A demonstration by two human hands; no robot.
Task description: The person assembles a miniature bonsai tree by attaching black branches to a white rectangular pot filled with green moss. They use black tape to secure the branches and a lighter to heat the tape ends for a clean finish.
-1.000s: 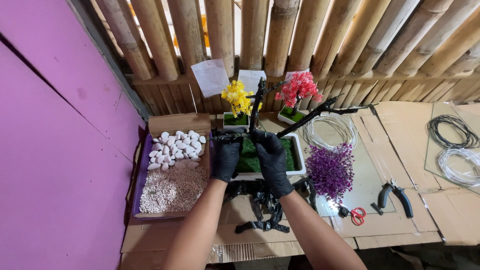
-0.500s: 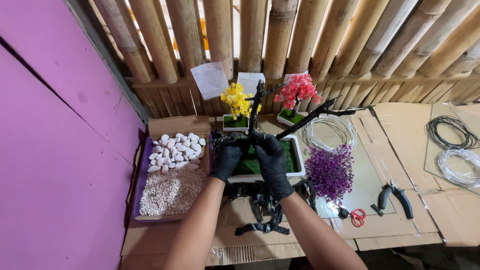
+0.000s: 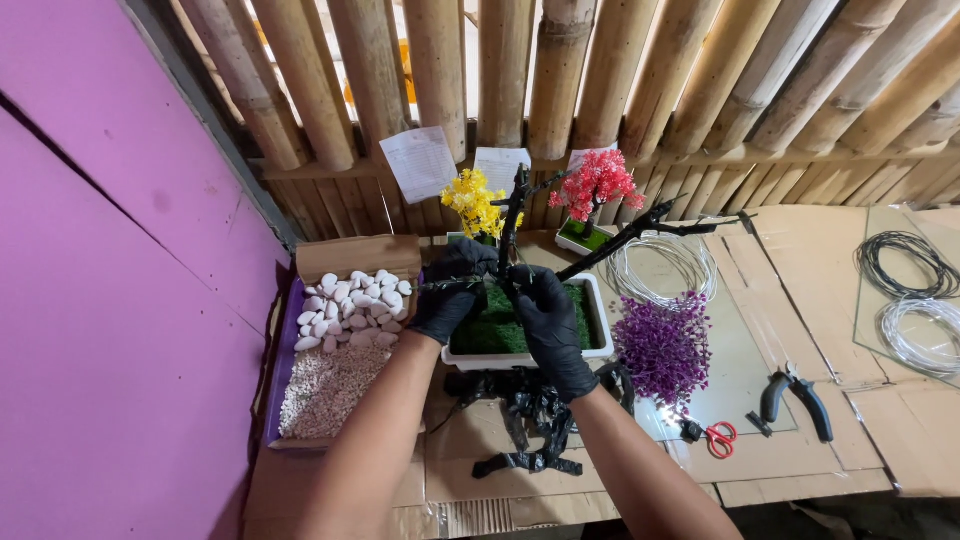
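- Brown cardboard sheets cover my worktop (image 3: 800,470), which stands against a wall of thick bamboo poles (image 3: 620,90), with a pink painted wall (image 3: 90,300) on my left.
- Both my hands wear black gloves; my left hand (image 3: 452,290) and my right hand (image 3: 548,322) meet over the white rectangular planter lined with green moss (image 3: 590,345), in the middle of the worktop.
- My fingers are wrapped tight around the black bare-branched model tree (image 3: 512,225) at its base.
- Its trunk stands roughly upright out of the moss, long axis vertical; one long branch reaches up and to the right, and a thin twig sticks out to the left.
- Just left of the planter lies a box of white pebbles and pale gravel (image 3: 335,345); just right, a heap of purple plastic blossom sprigs (image 3: 665,345).
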